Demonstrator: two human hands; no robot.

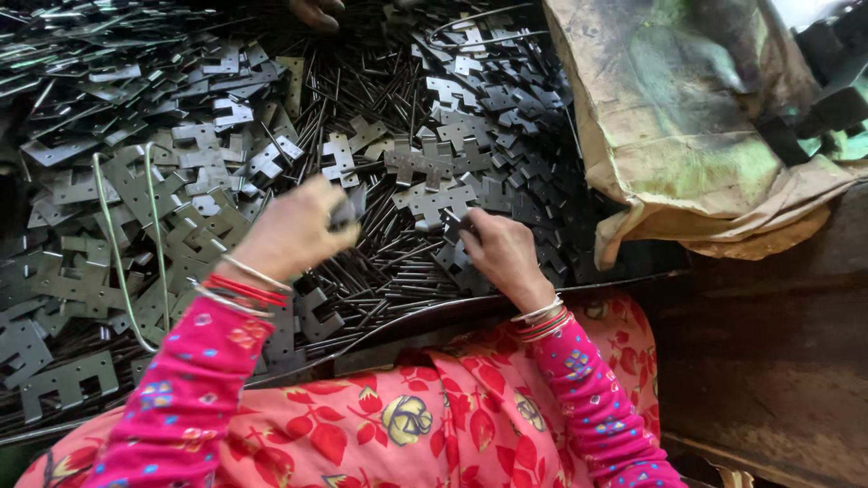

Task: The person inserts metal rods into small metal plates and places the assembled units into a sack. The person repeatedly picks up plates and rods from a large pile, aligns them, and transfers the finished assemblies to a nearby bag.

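My left hand (291, 233) is raised over a heap of grey stamped metal hinge plates (181, 181), its fingers closed on a small dark metal piece (344, 213). My right hand (500, 250) rests lower on the pile, its fingers closed on a flat hinge plate (455, 226) at the edge of a bed of thin metal pins (389, 262). Both wrists wear red and silver bangles below pink patterned sleeves.
A stained tan sack (696, 126) lies at the right of the pile. Another person's fingers (315, 13) show at the top edge. Bent wire loops (117, 253) lie on the plates at left. Dark wooden surface (768, 361) at lower right.
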